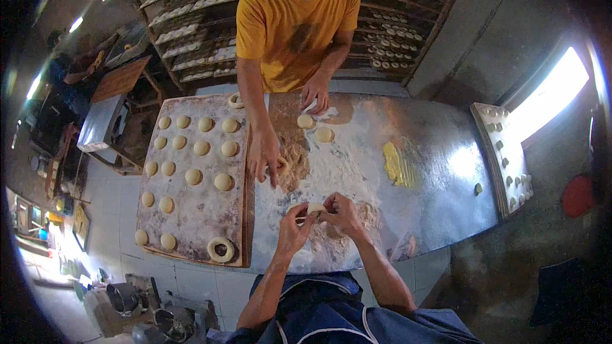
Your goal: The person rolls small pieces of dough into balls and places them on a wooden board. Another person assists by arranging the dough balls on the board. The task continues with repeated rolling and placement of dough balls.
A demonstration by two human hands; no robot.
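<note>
Both my hands meet near the front edge of the metal table (440,216). A pale piece of dough (315,207) is pinched between them. My left hand (296,226) grips its left side with curled fingers, and my right hand (341,213) holds its right side. Part of the dough is hidden by my fingers. White flour (331,175) is spread under and beyond my hands. Across the table, a person in a yellow shirt (299,32) has one hand on a dough ring (282,165) and the other at a dough ball (305,121). Another dough ball (324,135) lies beside it.
To the left, a floured board (185,207) carries rows of dough balls and a dough ring (220,250). A yellow greasy smear (400,165) and a small greenish lump (478,188) are right of the flour. A tray (500,159) stands at the right end. Racks (191,28) line the back.
</note>
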